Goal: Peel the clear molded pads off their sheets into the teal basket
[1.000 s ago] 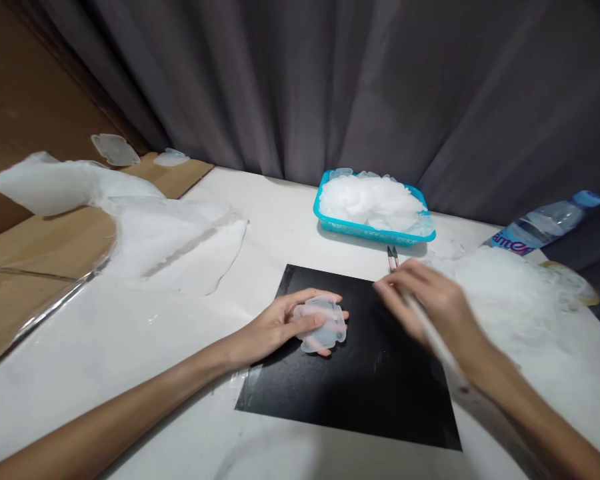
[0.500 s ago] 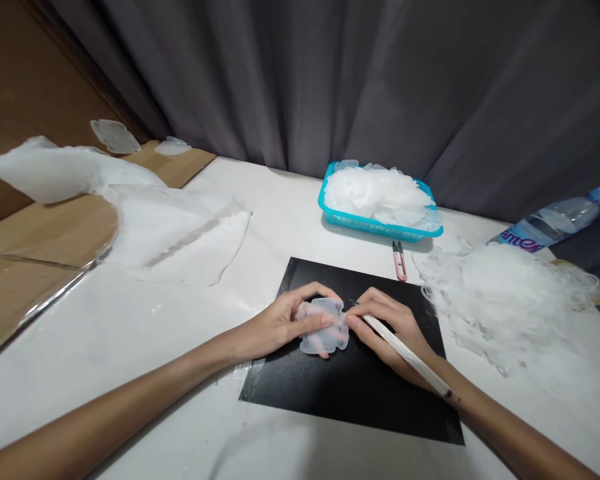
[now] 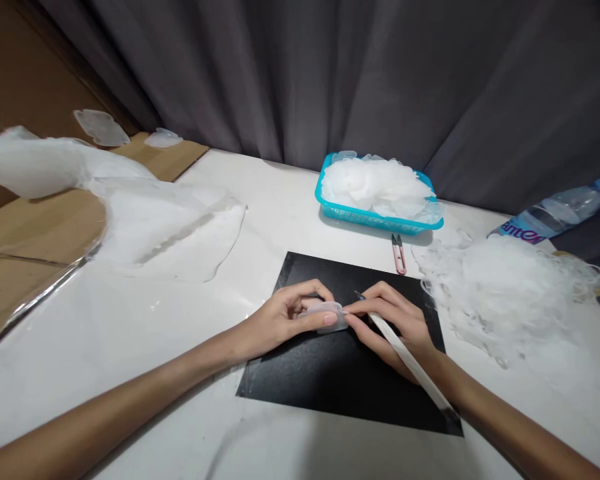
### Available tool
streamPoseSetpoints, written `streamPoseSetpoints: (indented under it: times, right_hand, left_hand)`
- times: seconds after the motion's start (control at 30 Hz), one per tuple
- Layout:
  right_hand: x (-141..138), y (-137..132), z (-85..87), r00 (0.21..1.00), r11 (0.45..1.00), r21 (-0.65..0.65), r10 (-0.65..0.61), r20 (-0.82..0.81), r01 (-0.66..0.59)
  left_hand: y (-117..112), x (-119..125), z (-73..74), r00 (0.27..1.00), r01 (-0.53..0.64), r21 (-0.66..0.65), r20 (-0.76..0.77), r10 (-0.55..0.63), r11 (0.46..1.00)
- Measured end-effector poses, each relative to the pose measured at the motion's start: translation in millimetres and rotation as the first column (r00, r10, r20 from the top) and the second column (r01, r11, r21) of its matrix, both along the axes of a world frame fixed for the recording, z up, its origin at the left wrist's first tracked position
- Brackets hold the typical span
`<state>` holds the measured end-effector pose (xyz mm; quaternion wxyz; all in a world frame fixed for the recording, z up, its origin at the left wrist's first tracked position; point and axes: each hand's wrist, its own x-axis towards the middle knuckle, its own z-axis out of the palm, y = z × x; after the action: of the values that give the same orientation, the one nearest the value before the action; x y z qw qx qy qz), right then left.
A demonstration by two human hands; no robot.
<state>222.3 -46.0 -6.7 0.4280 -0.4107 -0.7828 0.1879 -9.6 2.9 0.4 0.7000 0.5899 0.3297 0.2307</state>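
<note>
A small translucent piece with a notched outline (image 3: pixel 336 320) is held over a black mat (image 3: pixel 300 383). My left hand (image 3: pixel 300 310) is closed on it, thumb in front and fingers behind; it is tilted so that mostly a narrow side shows. At its right edge, the thumb and forefinger of my right hand (image 3: pixel 393 327) pinch together; whether a scrap is between them is too small to tell. The same hand holds a long white-handled tool (image 3: pixel 413 363), its thin dark tip pointing up and left past the fingers, clear of the piece.
A blue basket (image 3: pixel 380 223) heaped with translucent pieces stands behind the mat. Pink-handled thread snips (image 3: pixel 399 257) lie near it. A pile of translucent scraps (image 3: pixel 510 293) is at right, before a plastic bottle (image 3: pixel 555 210). White sheeting (image 3: pixel 155 227) and cardboard (image 3: pixel 35 227) lie at left.
The translucent piece has tilted from facing me nearly flat to mostly edge-on. My right hand keeps the tool and stays at the piece's right edge. The whole view has shifted slightly.
</note>
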Motion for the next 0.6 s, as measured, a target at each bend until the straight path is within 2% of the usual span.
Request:
streamPoseSetpoints:
  times: [0.13,0.33,0.43,0.6]
  right_hand:
    - [1,-3,6.8,0.985,0.976,0.215,-0.059,0.16,0.023]
    - [1,-7,17.8,0.936,0.907,0.414,-0.078,0.343,-0.076]
    - [1,-8,20.3,0.919,0.896,0.432,-0.082,0.385,-0.1]
    - [0,-9,17.4,0.918,0.922,0.383,-0.105,0.381,-0.054]
  left_hand:
    - [1,-1,-2.4,0.997,0.034,-0.018,0.072,-0.033,0.999]
    - [1,-3,-5.1,0.987,0.076,-0.043,0.144,-0.069,0.996]
    - [1,-2,-4.3,0.986,0.083,-0.046,0.148,-0.076,0.995]
    - [0,-2,-0.4,0.99,0.081,-0.036,0.122,-0.076,0.996]
